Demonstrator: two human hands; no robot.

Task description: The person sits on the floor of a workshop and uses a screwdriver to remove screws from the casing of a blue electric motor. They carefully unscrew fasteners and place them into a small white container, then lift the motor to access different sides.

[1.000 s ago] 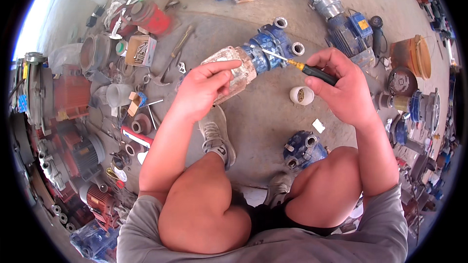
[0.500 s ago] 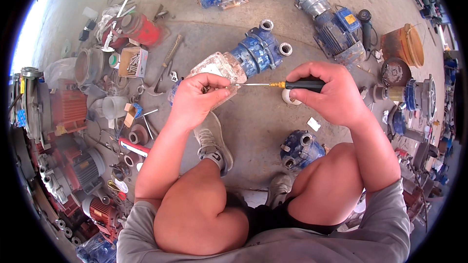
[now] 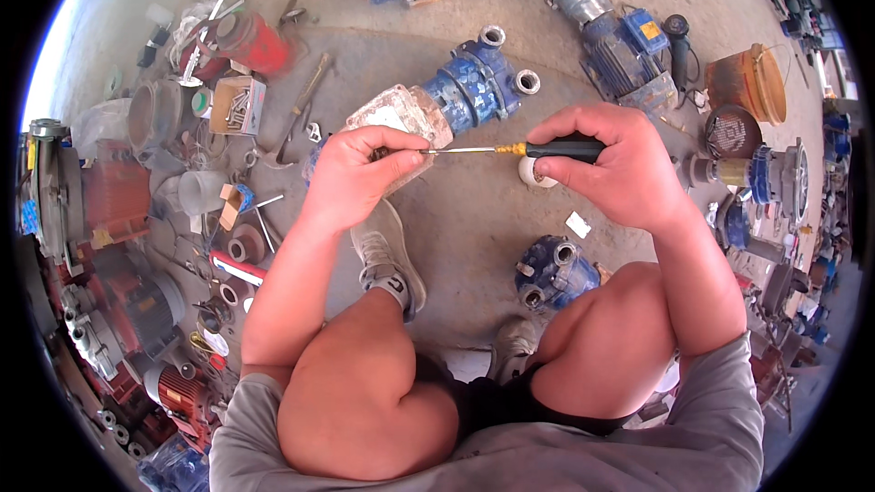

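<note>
My right hand [image 3: 620, 169] grips the black handle of a screwdriver [image 3: 510, 149], held level with its thin shaft pointing left. My left hand [image 3: 351, 178] is closed around the shaft's tip; whatever small thing it pinches there is hidden by the fingers. Both hands hover above the concrete floor, in front of a blue water pump [image 3: 456, 96] with a pale grey end housing [image 3: 394, 118]. A white ring [image 3: 536, 175] lies on the floor just under my right hand.
A small blue pump body [image 3: 551, 271] lies between my knees. More pumps and motors [image 3: 611, 27] lie at the back, a rusty bucket [image 3: 747, 82] at the right. A cardboard box of bolts [image 3: 237, 105], red motors [image 3: 109, 200] and loose tools crowd the left.
Both hands have drawn back from the pump's grey housing toward me. The screwdriver swung from a slant to level, and my left hand left the housing and closed around the tip.
</note>
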